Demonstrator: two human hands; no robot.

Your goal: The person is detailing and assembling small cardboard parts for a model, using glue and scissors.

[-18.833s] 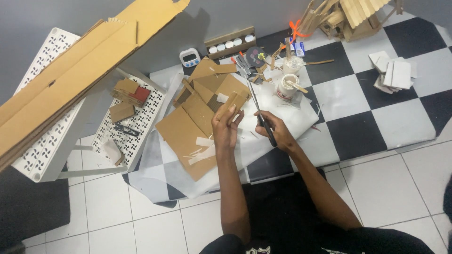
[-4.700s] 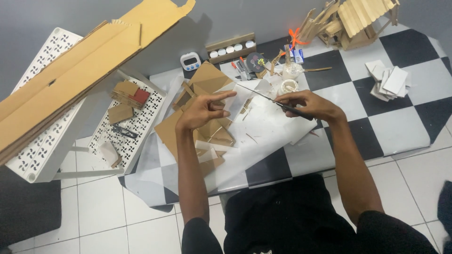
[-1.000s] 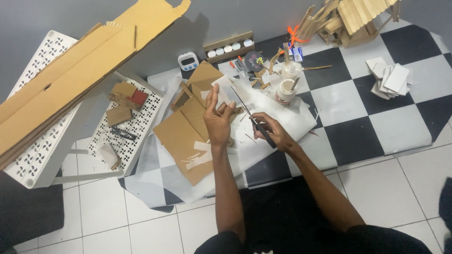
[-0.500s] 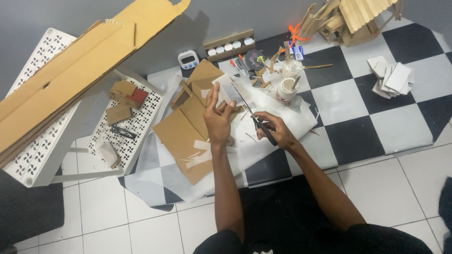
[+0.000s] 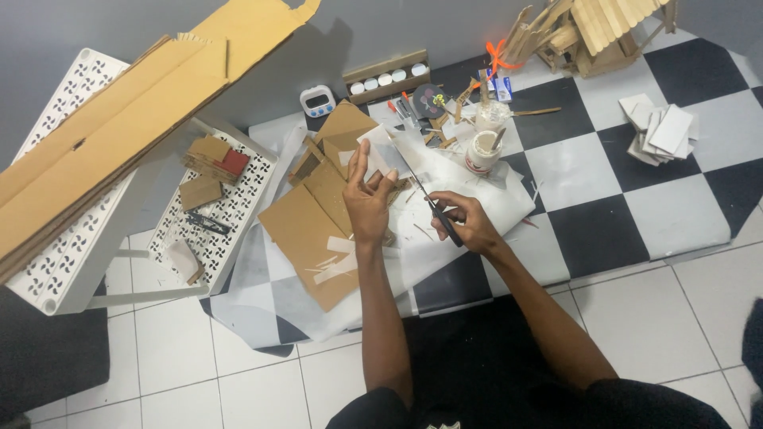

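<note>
Landmark: white sheet (image 5: pixel 469 218) spread on the chequered floor; all places below are read off it.
Left hand (image 5: pixel 367 205): over the sheet's left part, palm toward the camera. Thumb and forefinger pinch the lower edge of a pale card piece (image 5: pixel 381 151); the remaining fingers are spread upward and loose.
Pale card piece: held up off the sheet, slightly tilted, above its upper left area, just in front of the brown cardboard.
Right hand (image 5: pixel 470 224): over the middle of the sheet, fingers curled tight through the handles of the scissors (image 5: pixel 429 202).
Scissors: dark handles in the right hand, blades pointing up and left toward the card piece; tips reach its right edge. Whether the blades are apart or together cannot be told.
Brown cardboard pieces (image 5: pixel 314 230): flat, overlapping the sheet's left edge, strips of pale tape on the lowest one.
White cup (image 5: pixel 481 151): upright on the sheet's upper right part, a stick standing in it.
Small timer (image 5: pixel 318 101): beyond the sheet's upper left corner, against the grey wall.
Stick-built model house (image 5: pixel 588 32): well beyond the sheet's upper right corner.
Stack of white tiles (image 5: pixel 660 135): on the floor, well to the right of the sheet.
White perforated shelf (image 5: pixel 222 210): left of the sheet, carrying cardboard scraps.
Long cardboard box (image 5: pixel 135 111): far left of the sheet, leaning over the shelf.
</note>
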